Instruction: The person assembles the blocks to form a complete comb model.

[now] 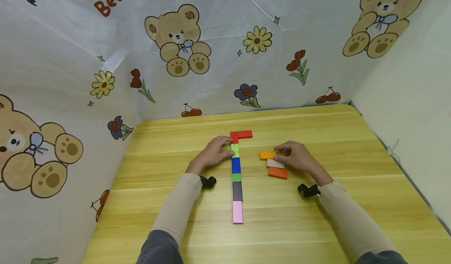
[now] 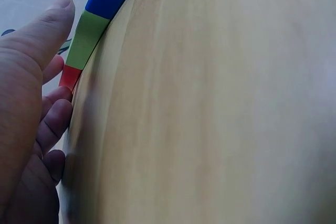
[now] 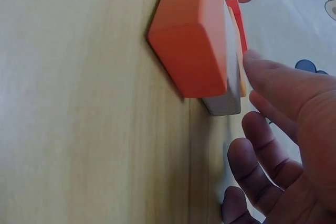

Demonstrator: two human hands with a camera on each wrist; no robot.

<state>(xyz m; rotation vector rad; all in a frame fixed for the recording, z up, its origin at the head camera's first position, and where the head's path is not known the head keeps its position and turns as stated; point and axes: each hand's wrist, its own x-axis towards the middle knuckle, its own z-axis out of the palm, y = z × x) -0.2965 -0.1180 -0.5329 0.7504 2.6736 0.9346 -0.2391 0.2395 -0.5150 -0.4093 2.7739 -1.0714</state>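
My left hand point(image 1: 213, 152) lies beside the upper end of a column of flat blocks. Its fingertips are at the red block point(image 1: 234, 137) and its thumb is at the light green block point(image 1: 235, 150). In the left wrist view the fingers point(image 2: 55, 121) are loosely bent along the blocks' side. My right hand point(image 1: 296, 155) is at the right end of a yellow-orange block point(image 1: 267, 155), thumb and fingers apart. A white block point(image 1: 275, 163) and an orange block point(image 1: 278, 172) lie just nearer. Whether the right fingertips touch the yellow-orange block is unclear.
Below the light green block the column continues with blue point(image 1: 236, 165), green point(image 1: 237, 177), dark grey point(image 1: 237, 191) and pink point(image 1: 237, 212) blocks. Another red block point(image 1: 245, 134) juts right at the top. A bear-print cloth point(image 1: 218, 60) stands behind the wooden table point(image 1: 299, 225).
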